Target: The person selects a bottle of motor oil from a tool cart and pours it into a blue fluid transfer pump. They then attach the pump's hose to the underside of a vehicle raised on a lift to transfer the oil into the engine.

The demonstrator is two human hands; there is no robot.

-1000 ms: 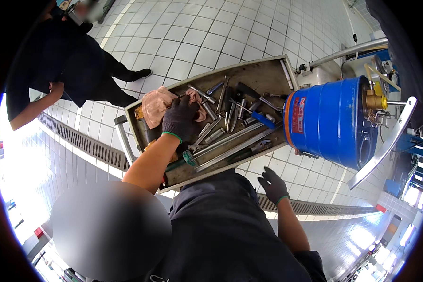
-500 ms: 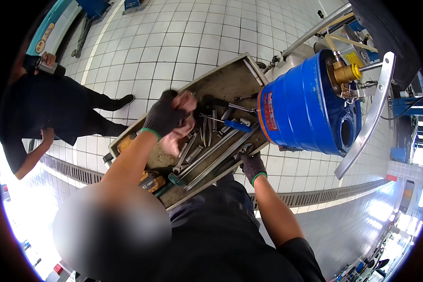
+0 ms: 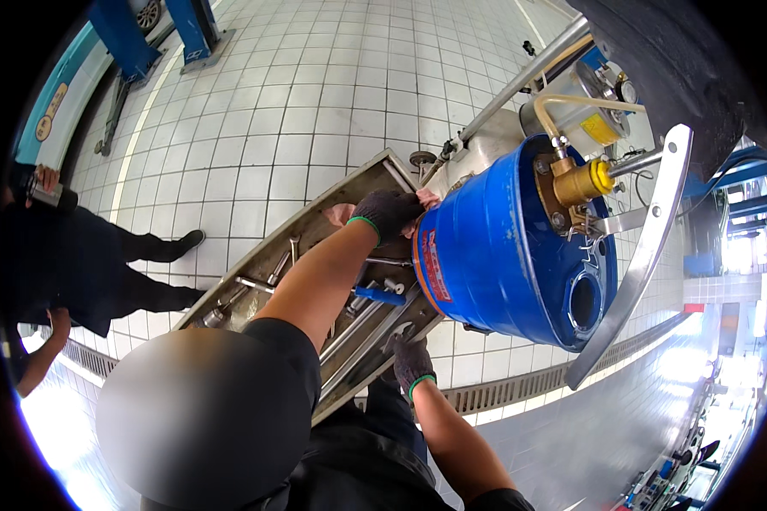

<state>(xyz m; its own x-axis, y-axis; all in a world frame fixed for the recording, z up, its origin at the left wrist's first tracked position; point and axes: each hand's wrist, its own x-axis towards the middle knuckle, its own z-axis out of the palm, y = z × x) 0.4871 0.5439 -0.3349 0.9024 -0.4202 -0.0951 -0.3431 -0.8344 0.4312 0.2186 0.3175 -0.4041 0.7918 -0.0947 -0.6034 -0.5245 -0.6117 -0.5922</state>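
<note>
My left hand (image 3: 389, 215), in a dark knit glove with a green cuff, is at the far right end of a shallow metal tool tray (image 3: 281, 239). It is closed on a pink rag (image 3: 428, 198) that shows past the fingers beside a blue drum (image 3: 490, 247). A second pink cloth (image 3: 339, 215) lies in the tray, left of this hand. Along the tray's near edge, my gloved right hand (image 3: 412, 361) is closed around what looks like an open-ended wrench (image 3: 403, 330). Between the arms lie a blue-handled tool (image 3: 379, 295) and long metal bars (image 3: 358, 334).
The drum bears a brass fitting (image 3: 581, 183) and a long flat metal lever (image 3: 635, 260) that juts out on the right. A person in dark clothes (image 3: 60, 264) stands at the left, holding a device. Blue lift posts (image 3: 126, 43) rise at the far left.
My left hand has moved right from over the tray's middle to its far right end by the drum. The right hand stays at the near edge. The view has shifted.
</note>
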